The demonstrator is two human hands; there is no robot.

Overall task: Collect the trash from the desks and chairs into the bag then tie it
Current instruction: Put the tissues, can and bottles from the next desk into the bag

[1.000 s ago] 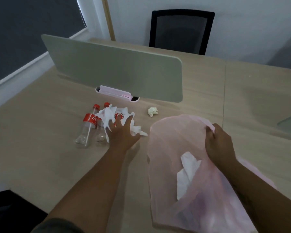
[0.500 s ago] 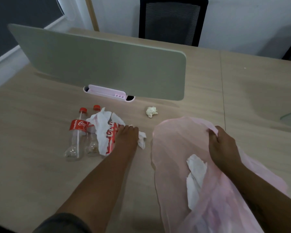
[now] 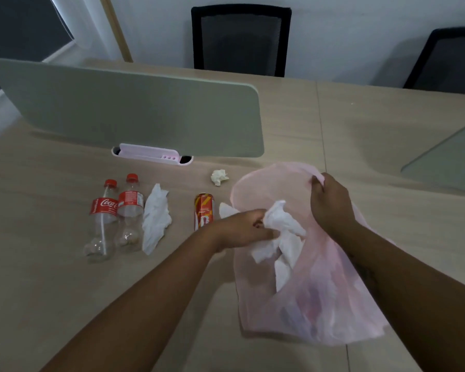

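A thin pink plastic bag (image 3: 330, 299) lies on the wooden desk with its mouth held up by my right hand (image 3: 329, 202), which grips the rim. My left hand (image 3: 246, 228) is closed on a crumpled white tissue (image 3: 282, 221) at the bag's mouth, and more white tissue shows inside the bag. On the desk to the left lie two empty Coca-Cola bottles (image 3: 113, 218) side by side, a loose white tissue (image 3: 156, 218) and a red and yellow can (image 3: 204, 210). A small crumpled paper ball (image 3: 219, 177) sits behind the can.
A grey-green desk divider (image 3: 134, 114) stands across the desk (image 3: 51, 291), with a pink holder (image 3: 151, 154) at its foot. Two black chairs (image 3: 240, 38) stand behind the desk. Another divider's corner (image 3: 448, 159) shows at the right.
My left hand lifted a tissue off the pile by the bottles and carried it right to the bag's mouth, uncovering the can. My right hand still holds the rim.
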